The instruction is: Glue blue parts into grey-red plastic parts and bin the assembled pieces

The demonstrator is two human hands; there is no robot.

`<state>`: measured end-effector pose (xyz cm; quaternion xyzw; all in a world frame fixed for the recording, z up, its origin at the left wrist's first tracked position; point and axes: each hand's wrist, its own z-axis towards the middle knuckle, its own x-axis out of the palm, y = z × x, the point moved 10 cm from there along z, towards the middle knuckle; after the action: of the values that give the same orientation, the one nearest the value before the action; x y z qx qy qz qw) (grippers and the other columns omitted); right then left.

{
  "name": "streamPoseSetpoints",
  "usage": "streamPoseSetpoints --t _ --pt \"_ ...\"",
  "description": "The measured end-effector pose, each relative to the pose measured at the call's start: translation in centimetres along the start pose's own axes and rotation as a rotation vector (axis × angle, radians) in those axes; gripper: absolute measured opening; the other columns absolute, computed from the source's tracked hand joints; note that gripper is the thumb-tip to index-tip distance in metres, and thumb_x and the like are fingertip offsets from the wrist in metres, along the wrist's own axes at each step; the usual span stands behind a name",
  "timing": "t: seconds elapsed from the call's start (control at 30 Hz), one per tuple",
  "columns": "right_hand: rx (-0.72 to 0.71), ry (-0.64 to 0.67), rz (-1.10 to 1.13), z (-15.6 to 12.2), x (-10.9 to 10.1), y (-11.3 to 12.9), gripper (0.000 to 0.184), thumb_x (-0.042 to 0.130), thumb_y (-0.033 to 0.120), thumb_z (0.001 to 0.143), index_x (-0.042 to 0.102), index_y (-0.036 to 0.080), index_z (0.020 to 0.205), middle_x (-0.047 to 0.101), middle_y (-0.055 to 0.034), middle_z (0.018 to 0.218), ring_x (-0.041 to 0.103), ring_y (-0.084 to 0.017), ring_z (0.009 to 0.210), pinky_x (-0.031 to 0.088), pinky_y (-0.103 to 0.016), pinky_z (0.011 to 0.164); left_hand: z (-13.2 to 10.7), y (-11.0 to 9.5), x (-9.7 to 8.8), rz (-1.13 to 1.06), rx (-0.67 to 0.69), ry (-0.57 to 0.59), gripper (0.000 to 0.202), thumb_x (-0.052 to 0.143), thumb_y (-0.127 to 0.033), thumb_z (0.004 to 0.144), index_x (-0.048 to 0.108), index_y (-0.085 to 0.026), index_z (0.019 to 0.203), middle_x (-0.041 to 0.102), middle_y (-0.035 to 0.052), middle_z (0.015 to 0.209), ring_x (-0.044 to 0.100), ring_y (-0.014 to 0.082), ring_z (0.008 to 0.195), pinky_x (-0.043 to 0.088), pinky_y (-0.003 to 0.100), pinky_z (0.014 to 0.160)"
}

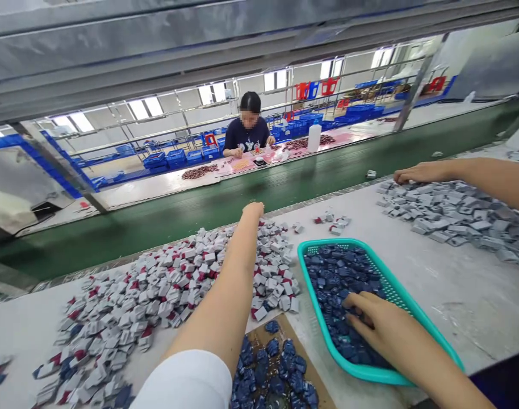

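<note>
The white table (pixel 457 318) holds a teal basket (pixel 323 243) of dark blue pieces (pixel 334 278); the right hand (pixel 364 318) presses in, fingers together; I cannot tell the left hand's (pixel 254 211) fingers.

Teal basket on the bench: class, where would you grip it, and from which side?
Probably the basket's right long rim, from the right, fingers under the lip: bench space lies on that side, and the long edge steadies the shallow load of blue pieces. The right hand is inside, so move it first.
</note>
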<state>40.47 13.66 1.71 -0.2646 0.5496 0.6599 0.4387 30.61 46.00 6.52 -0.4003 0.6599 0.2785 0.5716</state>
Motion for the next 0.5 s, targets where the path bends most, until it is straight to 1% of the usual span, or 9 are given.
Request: streamPoseSetpoints --t 0.07,0.13,0.2,0.27,0.37,0.43,0.5 --pt "0.037 -0.008 0.034 0.1 -0.5 0.2 0.018 0.048 0.030 0.088 0.061 0.022 0.079 0.060 -0.0016 0.072 0.059 -0.018 0.057 0.042 -0.029 0.054 0.5 0.9 0.4 0.009 -0.064 0.010 0.039 0.067 -0.036 0.098 0.062 -0.017 0.131 0.064 0.0121 0.132 0.067 0.0263 0.112 0.059 0.048 0.093" --pt "0.067 -0.012 0.089 0.2 -1.1 0.5 0.021 0.047 0.035 0.088 0.063 0.023 0.083 0.060 -0.0023 0.071 0.056 -0.017 0.055 0.041 -0.028 0.052 0.8 1.7 0.5 0.013 -0.122 -0.006 0.039 0.066 -0.036 0.098 0.061 -0.017 0.132 0.064 0.0122 0.132 0.066 0.0264 0.112 0.059 0.048 0.093" --pt "0.087 -0.007 0.160 0.3 -1.5 0.6 0.028 0.044 0.040 0.089 0.067 0.023 0.089 0.060 -0.0026 0.071 0.056 -0.016 0.054 0.043 -0.028 0.051 0.8 2.0 0.5 0.007 -0.152 -0.033 0.040 0.066 -0.036 0.098 0.061 -0.018 0.133 0.063 0.0124 0.134 0.066 0.0270 0.114 0.059 0.048 0.094" --pt "0.108 0.004 0.238 0.4 -1.7 0.6 0.031 0.045 0.044 0.088 0.068 0.024 0.092 0.060 -0.0014 0.069 0.056 -0.015 0.053 0.045 -0.028 0.050 0.4 1.9 0.5 -0.008 -0.159 -0.062 0.041 0.067 -0.036 0.097 0.061 -0.018 0.133 0.063 0.0124 0.135 0.065 0.0273 0.115 0.059 0.049 0.095" --pt "0.159 -0.030 0.346 0.4 -2.3 -0.2 0.031 0.050 0.052 0.085 0.061 0.023 0.088 0.060 -0.0011 0.067 0.061 -0.016 0.055 0.048 -0.026 0.047 -0.9 1.1 -0.1 -0.044 -0.136 -0.121 0.039 0.067 -0.036 0.097 0.062 -0.018 0.131 0.064 0.0119 0.133 0.066 0.0269 0.114 0.059 0.048 0.094" --pt "0.195 -0.087 0.399 0.3 -3.1 -0.8 0.039 0.053 0.061 0.084 0.056 0.022 0.088 0.064 -0.0037 0.071 0.066 -0.018 0.061 0.053 -0.027 0.050 -2.3 0.5 -1.1 -0.078 -0.106 -0.194 0.039 0.068 -0.036 0.097 0.062 -0.018 0.130 0.064 0.0119 0.132 0.066 0.0269 0.113 0.059 0.048 0.094" --pt "0.216 -0.125 0.429 -0.3 -3.7 -0.6 0.050 0.055 0.069 0.084 0.060 0.021 0.097 0.069 -0.0072 0.079 0.070 -0.020 0.066 0.058 -0.029 0.055 -4.4 0.0 -2.6 -0.123 -0.064 -0.287 0.037 0.067 -0.033 0.098 0.062 -0.017 0.131 0.062 0.0124 0.135 0.065 0.0273 0.115 0.058 0.049 0.095"
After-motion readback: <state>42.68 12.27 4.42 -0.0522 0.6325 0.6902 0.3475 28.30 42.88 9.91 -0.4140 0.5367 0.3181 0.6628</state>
